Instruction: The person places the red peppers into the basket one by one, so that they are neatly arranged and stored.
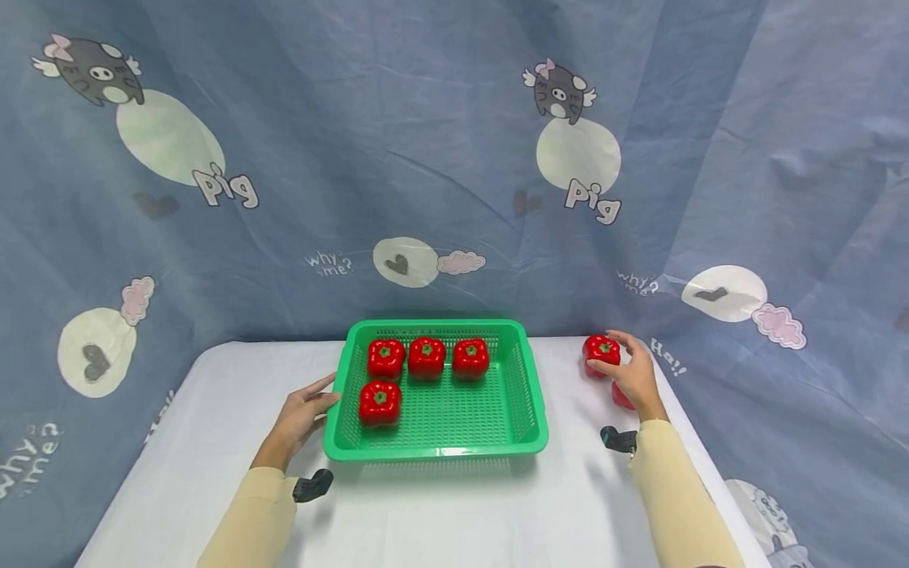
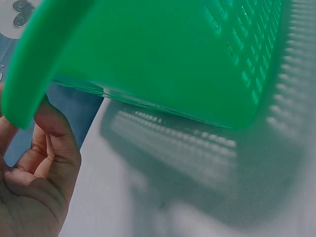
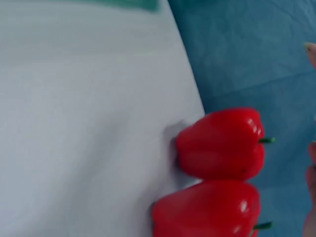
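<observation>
A green plastic basket (image 1: 436,454) holds red bell peppers: three in a back row, among them a middle pepper (image 1: 427,359), and one front pepper (image 1: 379,404) at the left. My left hand (image 1: 297,418) touches the basket's left rim from outside, its fingers loosely bent beside and under the rim (image 2: 29,74). Over on the right, my right hand (image 1: 637,379) is spread above two more bell peppers, a far one (image 1: 600,355) and a near one (image 1: 622,396) partly hidden by the hand. In the right wrist view, its fingertips stand apart from the upper pepper (image 3: 222,143) and lower pepper (image 3: 207,210).
The basket stands on a white table (image 1: 454,521). Behind it hangs a blue cloth (image 1: 454,158) printed with pigs and hearts, which also runs along the table's sides. Black wrist straps (image 1: 312,485) show at both sleeves.
</observation>
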The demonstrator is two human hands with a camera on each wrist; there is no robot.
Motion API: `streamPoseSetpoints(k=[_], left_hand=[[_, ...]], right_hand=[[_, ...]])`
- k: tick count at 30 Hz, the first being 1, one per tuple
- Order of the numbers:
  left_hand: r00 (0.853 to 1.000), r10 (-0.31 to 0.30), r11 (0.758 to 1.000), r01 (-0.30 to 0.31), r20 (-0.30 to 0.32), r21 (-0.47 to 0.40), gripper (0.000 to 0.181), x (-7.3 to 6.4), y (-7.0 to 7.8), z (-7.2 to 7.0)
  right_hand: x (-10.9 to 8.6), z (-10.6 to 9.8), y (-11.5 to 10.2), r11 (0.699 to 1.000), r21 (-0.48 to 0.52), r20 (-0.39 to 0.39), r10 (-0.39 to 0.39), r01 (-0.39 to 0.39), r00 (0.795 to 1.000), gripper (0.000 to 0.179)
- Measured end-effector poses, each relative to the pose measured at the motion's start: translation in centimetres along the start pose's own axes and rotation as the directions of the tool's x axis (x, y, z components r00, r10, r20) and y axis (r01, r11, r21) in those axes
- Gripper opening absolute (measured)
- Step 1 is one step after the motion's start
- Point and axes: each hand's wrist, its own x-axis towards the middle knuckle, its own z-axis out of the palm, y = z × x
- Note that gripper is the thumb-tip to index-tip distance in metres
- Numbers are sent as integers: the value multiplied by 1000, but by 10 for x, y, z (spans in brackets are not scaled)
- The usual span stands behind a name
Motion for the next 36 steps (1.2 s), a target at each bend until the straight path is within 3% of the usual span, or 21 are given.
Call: streamPoseSetpoints(k=[7, 20, 31, 36], left_hand=[[1000, -4, 1000, 4, 3, -7, 59, 2, -2, 0], [1000, 9, 1000, -9, 9, 0, 60, 2, -1, -3], [1000, 8, 1000, -8, 7, 1, 60, 1, -1, -2], [1000, 12, 1000, -12, 2, 4, 59, 0, -1, -2]], right_hand=[[3, -9, 15, 995, -72, -46, 69, -72, 997, 78], [0, -14, 46, 967, -127, 2, 224, -222, 975, 85], [-3, -15, 59, 954, -180, 15, 245, -238, 969, 84], [-2, -17, 62, 951, -201, 71, 252, -233, 965, 87]])
